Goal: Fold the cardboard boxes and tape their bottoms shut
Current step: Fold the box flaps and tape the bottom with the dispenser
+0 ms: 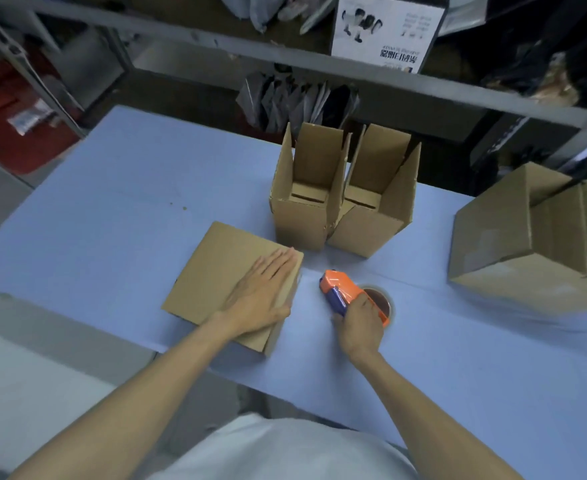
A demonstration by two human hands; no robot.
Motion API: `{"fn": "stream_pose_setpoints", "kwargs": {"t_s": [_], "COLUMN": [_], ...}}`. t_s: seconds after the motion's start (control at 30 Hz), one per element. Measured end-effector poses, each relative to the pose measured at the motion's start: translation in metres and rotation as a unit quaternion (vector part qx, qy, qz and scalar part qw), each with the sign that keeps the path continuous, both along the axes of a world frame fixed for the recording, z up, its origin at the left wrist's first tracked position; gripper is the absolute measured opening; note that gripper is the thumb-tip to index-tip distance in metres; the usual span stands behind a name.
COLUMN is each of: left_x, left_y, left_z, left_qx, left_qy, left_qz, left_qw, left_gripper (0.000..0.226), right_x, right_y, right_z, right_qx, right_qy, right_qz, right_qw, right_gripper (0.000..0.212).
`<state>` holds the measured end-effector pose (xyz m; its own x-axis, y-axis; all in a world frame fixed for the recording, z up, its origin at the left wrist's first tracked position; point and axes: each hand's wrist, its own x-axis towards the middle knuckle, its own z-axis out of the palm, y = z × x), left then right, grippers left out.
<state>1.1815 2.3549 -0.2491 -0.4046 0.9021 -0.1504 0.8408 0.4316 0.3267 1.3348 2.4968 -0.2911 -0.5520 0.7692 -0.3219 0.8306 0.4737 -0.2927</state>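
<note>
Well, the person's left hand (261, 292) lies flat on a closed cardboard box (212, 271), fingers (278, 263) straight and held close together, pressing its upper face near the right edge. That box sits on the blue surface (129, 209), just in front of the person. Just to its right, the right hand (359, 327) grips an orange tape dispenser (340, 289), its fingers curled round the handle. The dispenser is low by the surface, and its brown tape roll (380, 301) shows beside the hand. Behind, an open box (300, 220) and a second open box (371, 230) stand upright, touching, flaps raised. A bigger box (514, 244) lies tilted at the right edge, well apart. A metal shelf (216, 43) runs across the back.
</note>
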Motion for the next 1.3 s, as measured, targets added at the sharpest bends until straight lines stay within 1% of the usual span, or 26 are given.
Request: {"fn": "stream_pose_setpoints", "kwargs": {"t_s": [0.07, 0.13, 0.17, 0.2, 0.27, 0.3, 0.37, 0.47, 0.53, 0.67, 0.73, 0.8, 0.83, 0.87, 0.9, 0.93, 0.97, 1.03, 1.1, 1.17, 1.23, 1.3], "left_x": [0.002, 0.010, 0.015, 0.018, 0.020, 0.019, 0.015, 0.013, 0.012, 0.008, 0.008, 0.008, 0.008, 0.007, 0.007, 0.007, 0.006, 0.006, 0.006, 0.005, 0.005, 0.005], "left_y": [0.002, 0.009, 0.014, 0.019, 0.027, 0.031, 0.035, 0.035, 0.033, 0.033, 0.034, 0.033, 0.032, 0.031, 0.030, 0.028, 0.026, 0.021, 0.015, 0.013, 0.013, 0.015], "left_z": [0.010, 0.022, 0.029, 0.036, 0.052, 0.060, 0.073, 0.087, 0.091, 0.090, 0.086, 0.082, 0.079, 0.076, 0.073, 0.070, 0.067, 0.061, 0.058, 0.058, 0.059, 0.060], "left_qx": [0.029, 0.126, 0.166, 0.190, 0.208, 0.209, 0.201, 0.179, 0.179, 0.194, 0.192, 0.184, 0.176, 0.163, 0.145, 0.126, 0.108, 0.082, 0.070, 0.077, 0.100, 0.113], "left_qy": [-0.035, -0.081, -0.095, -0.112, -0.173, -0.198, -0.235, -0.325, -0.357, -0.327, -0.332, -0.352, -0.366, -0.384, -0.400, -0.411, -0.418, -0.445, -0.480, -0.491, -0.498, -0.489], "left_qz": [0.021, 0.096, 0.124, 0.144, 0.158, 0.151, 0.130, 0.094, 0.092, 0.095, 0.089, 0.089, 0.091, 0.093, 0.098, 0.107, 0.121, 0.165, 0.207, 0.227, 0.248, 0.264], "left_qw": [0.999, 0.984, 0.974, 0.965, 0.950, 0.946, 0.942, 0.924, 0.912, 0.920, 0.919, 0.914, 0.909, 0.904, 0.900, 0.897, 0.894, 0.877, 0.850, 0.838, 0.825, 0.824], "left_gripper": [0.070, 0.050, 0.041, 0.037, 0.038, 0.040, 0.039, 0.028, 0.019, 0.012, 0.010, 0.010, 0.012, 0.016, 0.018, 0.019, 0.019, 0.018, 0.020, 0.017, 0.015, 0.013], "right_x": [0.005, 0.013, 0.018, 0.023, 0.031, 0.035, 0.041, 0.045, 0.047, 0.054, 0.057, 0.057, 0.056, 0.055, 0.053, 0.051, 0.049, 0.047, 0.045, 0.041, 0.037, 0.034], "right_y": [0.004, 0.007, 0.007, 0.007, 0.006, 0.005, 0.004, 0.005, 0.005, 0.010, 0.015, 0.014, 0.013, 0.013, 0.013, 0.014, 0.014, 0.014, 0.013, 0.011, 0.011, 0.010], "right_z": [0.003, 0.013, 0.021, 0.030, 0.051, 0.061, 0.077, 0.091, 0.096, 0.102, 0.105, 0.105, 0.105, 0.104, 0.102, 0.100, 0.098, 0.093, 0.090, 0.090, 0.090, 0.090], "right_qx": [0.012, 0.014, 0.014, 0.013, 0.032, 0.054, 0.100, 0.119, 0.092, -0.012, -0.080, -0.120, -0.139, -0.158, -0.168, -0.171, -0.175, -0.163, -0.095, -0.050, -0.052, -0.068], "right_qy": [0.015, 0.062, 0.100, 0.147, 0.213, 0.229, 0.242, 0.252, 0.263, 0.284, 0.289, 0.290, 0.286, 0.278, 0.265, 0.250, 0.242, 0.252, 0.254, 0.255, 0.271, 0.278], "right_qz": [0.029, 0.051, 0.057, 0.062, 0.096, 0.118, 0.146, 0.173, 0.183, 0.188, 0.190, 0.157, 0.129, 0.105, 0.094, 0.099, 0.110, 0.130, 0.147, 0.153, 0.149, 0.152], "right_qw": [0.999, 0.997, 0.993, 0.987, 0.972, 0.965, 0.954, 0.945, 0.943, 0.940, 0.935, 0.936, 0.939, 0.942, 0.945, 0.948, 0.948, 0.945, 0.951, 0.954, 0.950, 0.946], "right_gripper": [0.043, 0.044, 0.044, 0.041, 0.033, 0.028, 0.029, 0.031, 0.031, 0.032, 0.039, 0.045, 0.055, 0.069, 0.083, 0.090, 0.089, 0.070, 0.058, 0.055, 0.056, 0.056]}}
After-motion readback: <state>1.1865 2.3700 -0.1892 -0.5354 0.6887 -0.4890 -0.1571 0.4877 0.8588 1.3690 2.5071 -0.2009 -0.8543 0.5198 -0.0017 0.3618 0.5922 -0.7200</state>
